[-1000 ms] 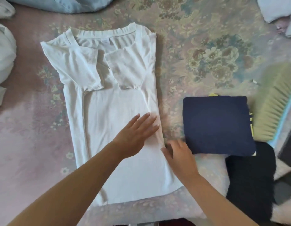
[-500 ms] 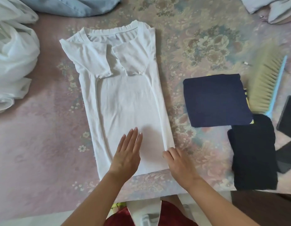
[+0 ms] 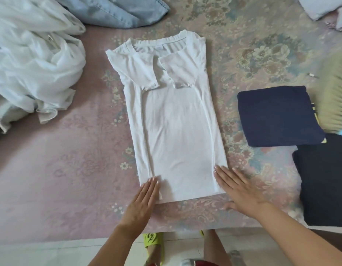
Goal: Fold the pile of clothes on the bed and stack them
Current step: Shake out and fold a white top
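Both hands, left hand [image 3: 142, 200] and right hand [image 3: 237, 189], moved apart, flattening the smooth white shirt [image 3: 176, 120].

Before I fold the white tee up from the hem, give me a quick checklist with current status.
1. Both sleeves folded in on the white T-shirt: ok.
2. Left hand flat at the left hem corner: ok.
3. Right hand flat at the right hem corner: ok.
4. Hem gripped for lifting: not ok, fingers straight.
5. Bedspread past the collar free for the fold: ok.
6. Navy folded garment ready as stack base: ok.
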The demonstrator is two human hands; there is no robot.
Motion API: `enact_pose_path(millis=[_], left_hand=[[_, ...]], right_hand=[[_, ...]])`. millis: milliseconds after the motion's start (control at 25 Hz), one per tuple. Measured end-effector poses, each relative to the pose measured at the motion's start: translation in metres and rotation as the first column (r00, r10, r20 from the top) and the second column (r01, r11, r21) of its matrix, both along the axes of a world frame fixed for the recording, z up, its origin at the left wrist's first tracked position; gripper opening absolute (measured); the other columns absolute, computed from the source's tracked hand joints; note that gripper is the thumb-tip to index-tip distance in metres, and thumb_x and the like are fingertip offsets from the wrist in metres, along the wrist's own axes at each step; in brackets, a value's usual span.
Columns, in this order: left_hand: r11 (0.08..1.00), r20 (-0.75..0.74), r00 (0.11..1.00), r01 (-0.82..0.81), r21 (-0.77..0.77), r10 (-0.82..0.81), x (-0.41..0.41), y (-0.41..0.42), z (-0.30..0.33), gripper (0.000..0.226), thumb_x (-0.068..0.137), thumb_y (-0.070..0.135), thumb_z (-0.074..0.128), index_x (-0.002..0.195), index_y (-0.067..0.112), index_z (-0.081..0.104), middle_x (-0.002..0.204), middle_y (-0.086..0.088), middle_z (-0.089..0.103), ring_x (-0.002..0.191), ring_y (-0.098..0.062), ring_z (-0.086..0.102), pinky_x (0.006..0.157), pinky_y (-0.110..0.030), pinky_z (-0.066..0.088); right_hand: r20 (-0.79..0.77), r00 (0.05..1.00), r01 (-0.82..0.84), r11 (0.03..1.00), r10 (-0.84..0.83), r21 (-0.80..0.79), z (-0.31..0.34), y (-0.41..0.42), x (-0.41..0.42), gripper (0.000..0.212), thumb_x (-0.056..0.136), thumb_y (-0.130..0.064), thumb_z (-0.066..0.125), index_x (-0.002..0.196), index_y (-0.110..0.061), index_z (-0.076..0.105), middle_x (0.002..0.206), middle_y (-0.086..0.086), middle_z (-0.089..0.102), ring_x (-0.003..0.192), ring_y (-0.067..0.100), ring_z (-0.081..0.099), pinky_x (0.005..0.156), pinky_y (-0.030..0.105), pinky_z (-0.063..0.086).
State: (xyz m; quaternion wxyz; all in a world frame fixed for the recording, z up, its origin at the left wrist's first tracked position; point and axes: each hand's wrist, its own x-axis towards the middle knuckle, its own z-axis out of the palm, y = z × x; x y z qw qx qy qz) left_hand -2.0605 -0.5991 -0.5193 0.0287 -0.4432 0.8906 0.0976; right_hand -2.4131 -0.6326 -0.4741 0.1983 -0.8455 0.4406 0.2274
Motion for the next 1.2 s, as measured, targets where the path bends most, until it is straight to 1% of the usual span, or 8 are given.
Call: enact_pose_path(millis=[160,280,440,600,840,960,1080,1200], left_hand=[[0.990,0.024,1.000,0.011,-0.137,-0.008,-0.003,-0.006,0.006,0.050,0.090,-0.020,0.009,0.137,-0.013,0.026,0.134,-0.030,0.047,0.127,-0.037,0.047,0.105,-0.039,0.041],[0.997,0.055,0.998,0.003,-0.083,0.001,-0.010,-0.005,0.011,0.043,0.094,-0.017,0.008,0.124,-0.015,0.039,0.114,-0.030,0.063,0.104,-0.035,0.066,0.087,-0.037,0.055],[0.989,-0.013,0.998,0.059,0.133,-0.057,-0.012,-0.011,0.036,0.073,0.059,0.002,0.075,0.120,-0.011,0.039,0.105,-0.021,0.070,0.093,-0.025,0.071,0.072,-0.027,0.059],[0.878,0.070,0.996,0.023,0.479,-0.064,-0.005,-0.007,0.071,0.102,0.013,0.022,0.087,0.106,0.006,0.047,0.091,-0.002,0.075,0.064,-0.007,0.070,0.041,-0.015,0.047],[0.676,-0.095,0.952,-0.134,0.725,0.290,-0.001,-0.079,0.116,0.026,0.082,0.017,0.048,0.099,0.007,0.064,0.090,-0.005,0.065,0.093,-0.021,0.060,0.071,-0.011,0.037],[0.615,-0.273,0.614,-0.456,0.644,0.741,0.008,-0.162,0.110,0.017,0.082,0.019,0.061,0.097,0.014,0.067,0.079,0.002,0.062,0.073,-0.011,0.055,0.062,-0.007,0.038],[0.321,-0.331,0.079,-0.530,0.785,0.940,0.002,-0.212,0.081,0.016,0.088,0.022,0.067,0.100,0.012,0.064,0.079,0.000,0.059,0.069,-0.010,0.054,0.064,-0.023,0.044],[0.109,-0.212,-0.117,-0.569,0.815,0.970,-0.014,-0.219,0.050,0.028,0.087,0.031,0.068,0.099,0.005,0.064,0.080,-0.005,0.059,0.069,-0.014,0.054,0.058,-0.024,0.042]], right_hand=[[0.074,0.997,-0.026,0.990,0.037,-0.140,-0.007,-0.001,-0.005,0.057,0.094,-0.006,0.017,0.149,-0.001,0.005,0.153,0.012,0.024,0.147,0.024,-0.002,0.116,0.042,0.008],[0.070,0.989,-0.104,0.953,0.129,-0.285,-0.012,0.001,-0.014,0.057,0.092,0.001,-0.013,0.148,0.003,0.001,0.143,0.019,0.040,0.146,0.029,-0.009,0.117,0.042,0.005],[0.094,0.975,-0.163,0.931,0.203,-0.326,0.002,0.000,-0.019,0.062,0.089,0.007,-0.009,0.149,0.000,-0.003,0.131,0.011,0.056,0.147,0.024,-0.007,0.117,0.036,0.003],[0.091,0.969,-0.231,0.973,0.229,0.006,0.072,-0.019,-0.002,0.063,0.074,-0.002,0.052,0.135,-0.020,0.050,0.131,-0.006,0.058,0.127,0.006,0.047,0.114,0.019,0.019],[-0.095,0.967,0.236,0.684,-0.238,0.690,0.116,-0.088,0.021,0.022,0.101,-0.018,0.036,0.111,-0.014,0.056,0.115,0.007,0.059,0.090,0.012,0.049,0.073,0.023,0.040],[0.026,0.722,0.541,0.588,-0.692,0.601,0.104,-0.166,0.028,0.011,0.098,-0.026,0.049,0.101,-0.021,0.059,0.102,-0.006,0.061,0.091,0.008,0.056,0.070,0.018,0.042],[0.277,0.192,0.699,0.329,-0.942,0.635,0.069,-0.217,0.037,0.017,0.092,-0.028,0.061,0.105,-0.017,0.062,0.101,-0.005,0.065,0.093,0.011,0.060,0.071,0.023,0.042],[0.239,-0.070,0.753,0.106,-0.968,0.649,0.020,-0.224,0.046,0.031,0.086,-0.032,0.068,0.105,-0.008,0.064,0.103,0.005,0.066,0.096,0.020,0.059,0.075,0.029,0.041]])
